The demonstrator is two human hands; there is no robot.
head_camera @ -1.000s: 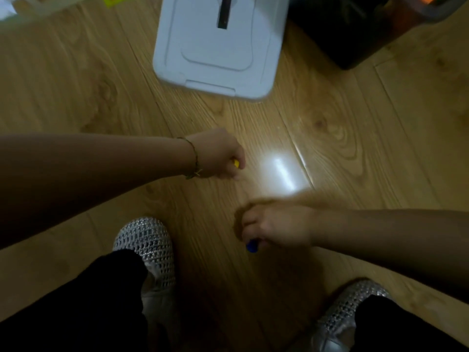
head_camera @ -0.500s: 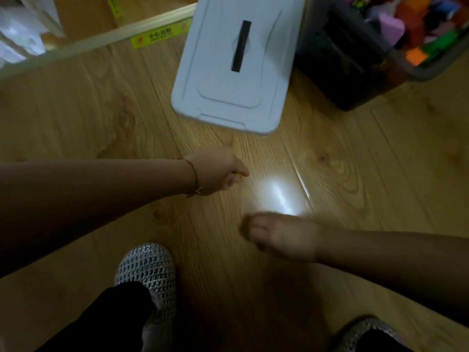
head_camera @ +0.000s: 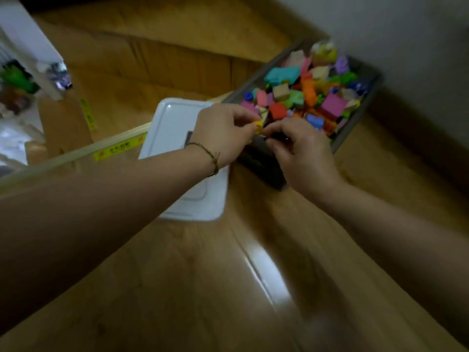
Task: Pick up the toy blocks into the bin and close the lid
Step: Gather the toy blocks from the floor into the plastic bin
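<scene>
A dark grey bin (head_camera: 355,130) stands on the wooden floor at the upper right, filled with several coloured toy blocks (head_camera: 304,92). Its white lid (head_camera: 175,128) lies flat on the floor to the bin's left. My left hand (head_camera: 223,130) is over the bin's near corner and pinches a small yellow block (head_camera: 258,127) at its fingertips. My right hand (head_camera: 302,151) is just beside it at the bin's near rim, fingers curled; a block held in it is hidden from view.
A pale wooden strip with a yellow label (head_camera: 116,148) runs across the floor on the left. Cardboard boxes (head_camera: 152,67) stand behind the lid. A grey wall (head_camera: 406,47) rises behind the bin. Cluttered items (head_camera: 17,82) sit at the far left.
Both hands have risen from the floor to the bin's near corner, the left carrying the yellow block. The camera has tilted up, so the feet are out of view.
</scene>
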